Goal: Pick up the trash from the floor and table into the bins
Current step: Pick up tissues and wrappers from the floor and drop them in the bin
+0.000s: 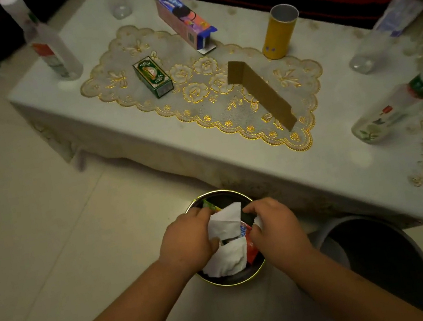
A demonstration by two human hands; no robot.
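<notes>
- My left hand (187,239) is curled round the crumpled white tissue (226,227).
- My right hand (274,224) pinches a bit of tissue at its 3 o'clock edge.
- The tissue sits above the small round bin (237,280) at 6 o'clock.
- A grey bin (377,258) stands at 4 o'clock.

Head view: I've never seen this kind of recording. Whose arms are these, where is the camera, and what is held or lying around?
No machine here: a person wears the camera on the head, looking down at their own hands. The left hand and right hand hold crumpled white paper over a small round bin on the floor; a bigger grey bin stands beside it. On the table are a green box, a carton, a yellow tube, a cardboard strip and several bottles.
</notes>
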